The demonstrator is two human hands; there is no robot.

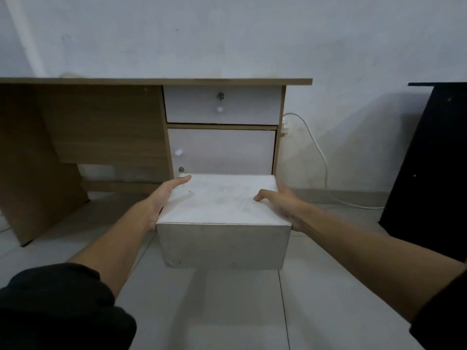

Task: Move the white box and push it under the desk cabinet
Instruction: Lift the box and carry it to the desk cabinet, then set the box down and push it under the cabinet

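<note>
I have the white box (222, 218) clamped between both hands. My left hand (161, 200) lies flat against the box's left side, its thumb stretched along the top edge toward the far corner; the other fingers go down the side where I cannot see them. My right hand (280, 200) presses the right side, with the thumb resting on the lid and the remaining fingers curled over the far right edge. Neither hand closes into a fist; both are spread wide and pressing inward on the box. Whether the box's underside touches the floor or hangs just above it, I cannot tell.

The box sits in front of the desk cabinet (222, 130), near its lower door, and is not under it. The floor (227, 311) is pale grey tile with dark grout lines. The far wall (227, 34) is plain white and scuffed. The wooden counter (151, 81) runs from the left edge to just right of centre.

I count one box, two hands, two dark sleeves, and two white cabinet fronts: a drawer above, a door below. Each front has one round knob and one keyhole. One white cable (316, 147) drops from a wall socket to the floor on the right. One black stand (429, 160) leans at the far right.
</note>
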